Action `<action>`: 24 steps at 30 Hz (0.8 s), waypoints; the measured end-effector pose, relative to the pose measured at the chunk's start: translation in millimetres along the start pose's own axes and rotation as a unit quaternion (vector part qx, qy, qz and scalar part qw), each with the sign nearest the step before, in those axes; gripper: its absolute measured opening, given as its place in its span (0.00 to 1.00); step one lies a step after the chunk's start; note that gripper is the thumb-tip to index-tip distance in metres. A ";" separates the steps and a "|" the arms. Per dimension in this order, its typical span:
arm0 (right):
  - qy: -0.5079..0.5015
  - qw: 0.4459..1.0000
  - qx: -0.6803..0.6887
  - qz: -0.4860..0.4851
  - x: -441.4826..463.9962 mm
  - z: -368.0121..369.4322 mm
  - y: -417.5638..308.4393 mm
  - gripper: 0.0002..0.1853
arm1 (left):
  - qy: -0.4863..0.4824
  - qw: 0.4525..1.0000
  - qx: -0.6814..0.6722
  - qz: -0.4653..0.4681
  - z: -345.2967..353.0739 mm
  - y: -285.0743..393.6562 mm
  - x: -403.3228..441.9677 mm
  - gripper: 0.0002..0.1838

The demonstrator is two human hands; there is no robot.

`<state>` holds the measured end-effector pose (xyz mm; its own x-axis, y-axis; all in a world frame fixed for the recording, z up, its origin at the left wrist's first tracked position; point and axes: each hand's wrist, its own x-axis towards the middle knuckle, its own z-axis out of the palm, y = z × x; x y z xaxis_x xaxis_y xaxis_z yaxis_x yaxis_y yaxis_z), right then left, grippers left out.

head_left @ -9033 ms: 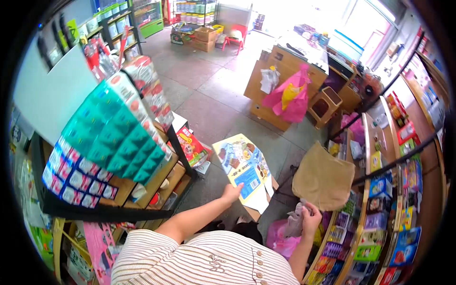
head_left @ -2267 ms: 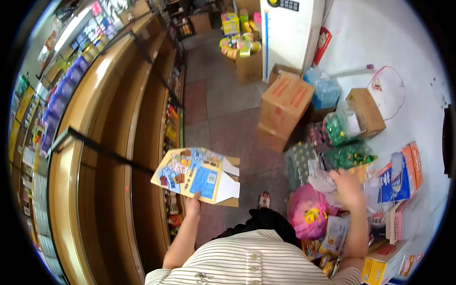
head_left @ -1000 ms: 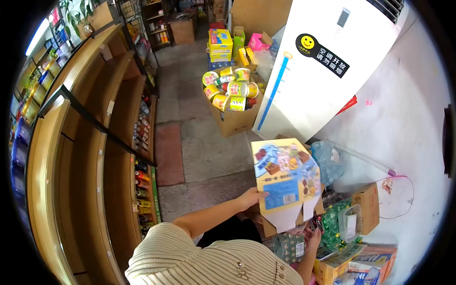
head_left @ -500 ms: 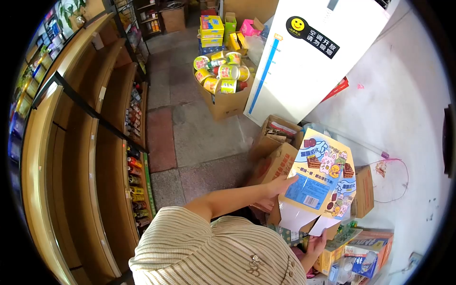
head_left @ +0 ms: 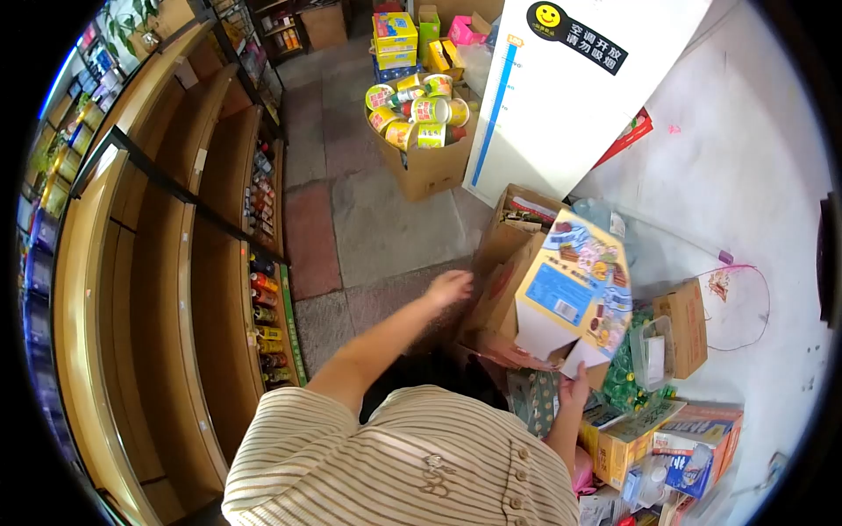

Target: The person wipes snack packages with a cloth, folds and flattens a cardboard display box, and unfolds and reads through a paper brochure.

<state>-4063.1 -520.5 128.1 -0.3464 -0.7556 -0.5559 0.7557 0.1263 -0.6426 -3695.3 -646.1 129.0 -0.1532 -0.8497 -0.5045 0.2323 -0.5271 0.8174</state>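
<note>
A flat printed cardboard snack box (head_left: pixel 574 294), yellow with a blue panel and cartoon animals, stands tilted in front of me at the right. My right hand (head_left: pixel 574 386) pinches its white lower flap. My left hand (head_left: pixel 452 287) is off the box, to its left above the floor, with loosely bent fingers and nothing visible in them. Behind and beside the printed box are a brown carton (head_left: pixel 500 311) and an open carton (head_left: pixel 522 210) with flat pieces inside. A dark green patterned box (head_left: pixel 532 399) sits below, near my right hand.
Wooden shelves (head_left: pixel 210 324) line the left, with bottles low down. A carton (head_left: pixel 430 180) of instant noodle cups stands on the tiled floor (head_left: pixel 386 228). A white air conditioner (head_left: pixel 588 96) rises behind. Green bottles (head_left: pixel 621 381), a plastic tub (head_left: pixel 652 352) and more boxes (head_left: pixel 693 447) crowd the right.
My left hand has let go of the printed box and moved left. The box has shifted slightly down and left, still in my right hand. The view has turned a little.
</note>
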 end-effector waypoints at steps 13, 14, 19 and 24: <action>0.106 0.982 -0.082 0.131 44.6 -73.3 58.3 0.11 | 0.414 0.866 0.205 -0.193 -223.1 -166.1 -189.5 0.09; 0.110 0.982 -0.079 0.130 40.9 -71.3 57.7 0.11 | 0.441 0.863 0.146 -0.198 -222.3 -162.7 -195.7 0.09; 0.012 0.998 0.017 0.059 4.2 -7.7 30.1 0.09 | 0.367 0.844 0.381 -0.086 -176.4 -85.8 -175.6 0.11; 0.019 0.993 0.020 0.114 11.5 -5.3 30.0 0.07 | 0.270 0.909 0.313 0.059 -123.4 -61.9 -103.4 0.10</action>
<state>-4047.4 -522.0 99.6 -0.1828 -0.6856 -0.7046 0.8381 0.2660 -0.4763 -3575.3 -526.6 96.2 0.3703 -0.8693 -0.3273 -0.4007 -0.4674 0.7881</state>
